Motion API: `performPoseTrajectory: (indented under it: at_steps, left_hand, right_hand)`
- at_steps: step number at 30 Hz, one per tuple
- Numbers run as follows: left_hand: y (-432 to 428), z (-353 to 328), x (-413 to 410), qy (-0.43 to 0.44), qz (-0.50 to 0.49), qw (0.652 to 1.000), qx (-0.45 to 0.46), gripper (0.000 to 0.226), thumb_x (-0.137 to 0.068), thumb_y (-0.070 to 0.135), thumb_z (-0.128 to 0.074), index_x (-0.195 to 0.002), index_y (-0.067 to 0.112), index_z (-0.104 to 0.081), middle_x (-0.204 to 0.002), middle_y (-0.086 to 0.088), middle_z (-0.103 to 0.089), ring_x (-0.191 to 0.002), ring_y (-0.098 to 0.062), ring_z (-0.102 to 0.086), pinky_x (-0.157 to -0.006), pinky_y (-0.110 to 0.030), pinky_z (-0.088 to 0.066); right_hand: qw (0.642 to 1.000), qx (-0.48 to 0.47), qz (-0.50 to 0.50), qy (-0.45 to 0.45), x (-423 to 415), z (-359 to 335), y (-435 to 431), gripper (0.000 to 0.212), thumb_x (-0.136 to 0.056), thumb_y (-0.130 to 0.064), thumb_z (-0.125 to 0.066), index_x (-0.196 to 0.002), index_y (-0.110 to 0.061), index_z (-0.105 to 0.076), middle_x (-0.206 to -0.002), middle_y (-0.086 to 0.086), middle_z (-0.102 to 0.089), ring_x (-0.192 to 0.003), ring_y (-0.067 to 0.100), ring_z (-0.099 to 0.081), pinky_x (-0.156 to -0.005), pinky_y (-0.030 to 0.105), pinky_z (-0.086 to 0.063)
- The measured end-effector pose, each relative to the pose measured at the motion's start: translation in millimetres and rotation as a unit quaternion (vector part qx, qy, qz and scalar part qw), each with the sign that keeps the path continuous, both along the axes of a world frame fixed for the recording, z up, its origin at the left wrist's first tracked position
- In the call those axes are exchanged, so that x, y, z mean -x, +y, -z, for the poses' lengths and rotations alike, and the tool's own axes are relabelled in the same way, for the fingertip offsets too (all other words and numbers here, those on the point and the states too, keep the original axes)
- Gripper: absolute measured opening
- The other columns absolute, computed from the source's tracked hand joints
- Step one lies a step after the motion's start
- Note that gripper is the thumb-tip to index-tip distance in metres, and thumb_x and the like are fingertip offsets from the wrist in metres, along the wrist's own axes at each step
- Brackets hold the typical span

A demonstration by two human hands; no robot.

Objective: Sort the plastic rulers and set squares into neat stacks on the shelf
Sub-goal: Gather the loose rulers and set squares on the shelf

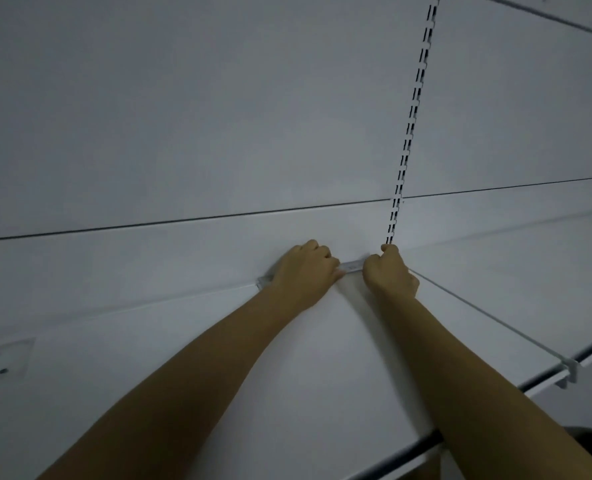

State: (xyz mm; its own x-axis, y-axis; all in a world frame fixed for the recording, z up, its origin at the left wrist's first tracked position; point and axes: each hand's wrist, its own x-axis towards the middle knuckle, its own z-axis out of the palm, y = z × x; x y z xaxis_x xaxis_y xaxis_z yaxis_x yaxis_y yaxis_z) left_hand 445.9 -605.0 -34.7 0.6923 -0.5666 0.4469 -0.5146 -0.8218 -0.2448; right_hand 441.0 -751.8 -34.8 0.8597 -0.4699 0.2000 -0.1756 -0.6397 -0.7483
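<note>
A clear ruler (352, 266) is lying along the very back of the white shelf (322, 358), right where it is meeting the back panel (218, 133). Most of it is hiding under the hands: only a short strip is showing between them, and a pale end is poking out at the left. Whether it is one ruler or a thin stack is too hard to tell. The left hand (303, 273) is curling its fingers over the ruler's middle, knuckles up, gripping it. The right hand (389, 271) is clenching around its right end, just below the slotted upright (414, 109). Far left on the shelf, a faint see-through shape (3, 356) is lying, too dim to identify.
</note>
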Motion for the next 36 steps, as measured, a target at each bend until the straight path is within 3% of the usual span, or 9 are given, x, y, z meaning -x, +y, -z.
performPoseTrajectory:
  at_steps: [5,8,14,17,21,26,29,32,36]
  left_hand:
    - [23.7,-5.8,24.5,-0.024,-0.039,0.999,-0.022,0.036,-0.097,0.036,-0.033,-0.113,0.014,-0.057,-0.113,-0.006,-0.057,-0.103,-0.025,-0.052,-0.075,-0.035,-0.039]
    - [54.9,-7.9,46.6,-0.042,-0.091,0.995,-0.010,0.035,-0.097,0.040,-0.035,-0.117,0.017,-0.052,-0.114,-0.003,-0.054,-0.100,-0.021,-0.052,-0.068,-0.032,-0.037]
    - [103.6,-3.6,72.4,-0.022,-0.150,0.988,0.008,0.042,-0.093,0.052,-0.036,-0.116,0.022,-0.054,-0.108,0.002,-0.057,-0.093,-0.017,-0.057,-0.066,-0.029,-0.043]
    - [117.1,-6.1,86.5,-0.020,-0.176,0.984,0.025,0.048,-0.092,0.058,-0.031,-0.118,0.025,-0.054,-0.109,0.006,-0.058,-0.095,-0.016,-0.058,-0.069,-0.029,-0.044]
    - [149.9,-19.7,115.1,-0.006,-0.196,0.980,0.035,0.049,-0.093,0.058,-0.030,-0.124,0.027,-0.051,-0.116,0.006,-0.057,-0.104,-0.016,-0.056,-0.075,-0.032,-0.046]
    - [217.0,-38.3,167.9,-0.001,-0.224,0.973,0.052,0.044,-0.095,0.052,-0.030,-0.112,0.026,-0.060,-0.112,0.007,-0.059,-0.100,-0.015,-0.055,-0.071,-0.030,-0.042]
    - [272.1,-46.3,207.4,-0.027,-0.239,0.962,0.131,0.054,-0.094,0.055,-0.024,-0.098,0.020,-0.066,-0.098,0.004,-0.063,-0.087,-0.014,-0.056,-0.069,-0.032,-0.046]
    - [339.7,-47.8,246.0,-0.025,-0.259,0.953,0.159,0.038,-0.096,0.044,-0.036,-0.109,0.022,-0.063,-0.113,0.005,-0.061,-0.102,-0.016,-0.052,-0.080,-0.034,-0.045]
    - [428.7,-39.2,284.7,0.036,-0.282,0.942,0.180,0.035,-0.094,0.040,-0.043,-0.121,0.022,-0.058,-0.125,-0.002,-0.055,-0.111,-0.022,-0.051,-0.088,-0.033,-0.042]
  right_hand:
    - [0.995,0.010,-0.007,0.095,-2.2,-7.6,-2.1,0.037,-0.092,-0.018,-0.037,-0.127,-0.013,-0.044,-0.129,0.012,-0.052,-0.123,0.029,-0.043,-0.101,0.036,-0.025]
    - [0.994,0.034,-0.001,0.102,-3.8,-7.3,0.7,0.033,-0.090,-0.019,-0.038,-0.121,-0.013,-0.049,-0.125,0.011,-0.053,-0.121,0.028,-0.042,-0.099,0.038,-0.026]
    - [1.000,0.024,0.008,0.013,2.3,-1.1,2.9,0.035,-0.092,-0.020,-0.042,-0.127,-0.016,-0.046,-0.127,0.010,-0.054,-0.121,0.028,-0.044,-0.099,0.039,-0.027]
    - [0.992,0.028,-0.019,-0.119,12.3,-7.5,12.2,0.032,-0.092,-0.015,-0.046,-0.123,-0.014,-0.051,-0.124,0.011,-0.057,-0.119,0.030,-0.048,-0.099,0.041,-0.031]
    - [0.944,0.085,-0.182,-0.262,38.0,-26.2,62.3,0.021,-0.092,-0.013,-0.049,-0.109,-0.012,-0.061,-0.109,0.006,-0.065,-0.104,0.023,-0.059,-0.094,0.040,-0.044]
    - [0.854,0.205,-0.445,-0.173,97.9,-43.6,165.3,0.021,-0.094,-0.024,-0.046,-0.106,-0.018,-0.063,-0.101,0.000,-0.068,-0.090,0.018,-0.062,-0.080,0.035,-0.051]
    - [0.809,0.247,-0.502,-0.184,135.4,-46.1,230.8,0.022,-0.095,-0.026,-0.045,-0.109,-0.021,-0.062,-0.101,-0.003,-0.068,-0.091,0.018,-0.061,-0.078,0.032,-0.050]
    - [0.783,0.286,-0.530,-0.153,158.3,-47.8,298.2,0.031,-0.096,-0.033,-0.045,-0.124,-0.022,-0.052,-0.118,0.001,-0.061,-0.105,0.020,-0.057,-0.082,0.031,-0.043]
    - [0.794,0.272,-0.531,-0.118,175.6,-46.6,374.6,0.043,-0.095,-0.034,-0.048,-0.135,-0.019,-0.041,-0.132,0.007,-0.049,-0.116,0.025,-0.050,-0.090,0.033,-0.040]
